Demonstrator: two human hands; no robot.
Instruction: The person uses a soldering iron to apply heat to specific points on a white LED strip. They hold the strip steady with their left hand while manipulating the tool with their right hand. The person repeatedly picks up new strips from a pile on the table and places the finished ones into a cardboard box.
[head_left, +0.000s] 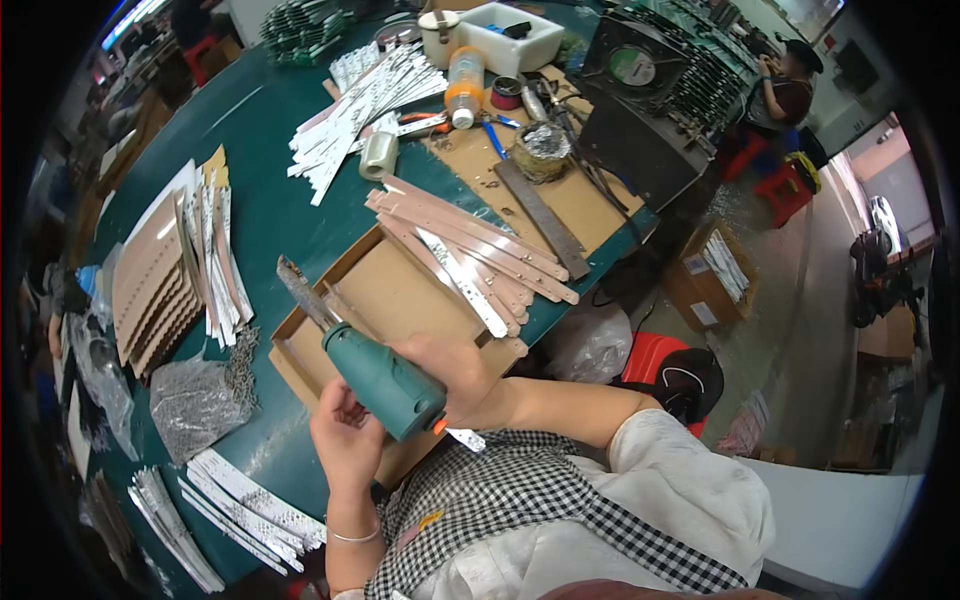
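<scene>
A green power tool with a rounded body and a narrow metal front end is tilted across the front of a shallow cardboard box. My right hand is closed around its right side. On the left, close against the tool's body, my left hand has its fingers curled; what they hold, if anything, is hidden. The end of a white perforated strip shows below my right hand, partly covered. Pinkish and white strips lie heaped over the box's right edge.
Stacked brown strips and a plastic bag of small metal parts lie to the left. White strips fan out at the near left. Farther back are more white strips, an orange-labelled bottle and a tape roll. A person sits far right.
</scene>
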